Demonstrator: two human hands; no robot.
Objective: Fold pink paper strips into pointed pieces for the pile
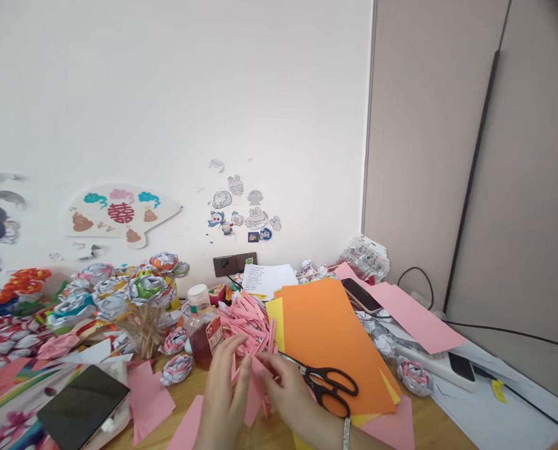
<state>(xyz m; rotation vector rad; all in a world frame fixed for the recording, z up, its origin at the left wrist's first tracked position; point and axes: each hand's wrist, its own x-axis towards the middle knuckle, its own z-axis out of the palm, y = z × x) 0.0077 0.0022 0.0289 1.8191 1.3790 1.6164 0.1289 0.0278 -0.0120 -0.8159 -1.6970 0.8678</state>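
Observation:
Low in the middle, my left hand [227, 387] and my right hand [291, 390] hold a piece of pink paper [255, 395] between them. Both hands have their fingers closed on it, though some fingertips are hidden. Just beyond my hands lies a heap of folded pink paper strips [248, 317]. Black-handled scissors [334, 382] rest right of my right hand, their blades partly covered by it. Under the scissors are sheets of orange paper [328, 325]. A jar of reddish-brown liquid [199, 334] stands behind my left hand.
Paper flowers [112, 297] on sticks crowd the left back. A black tablet-like device [84, 406] and pink sheets [148, 400] lie left. On the right are a phone [361, 295], a power strip [452, 369], cables and a crumpled paper rose [414, 376]. A white wall [189, 94] rises behind.

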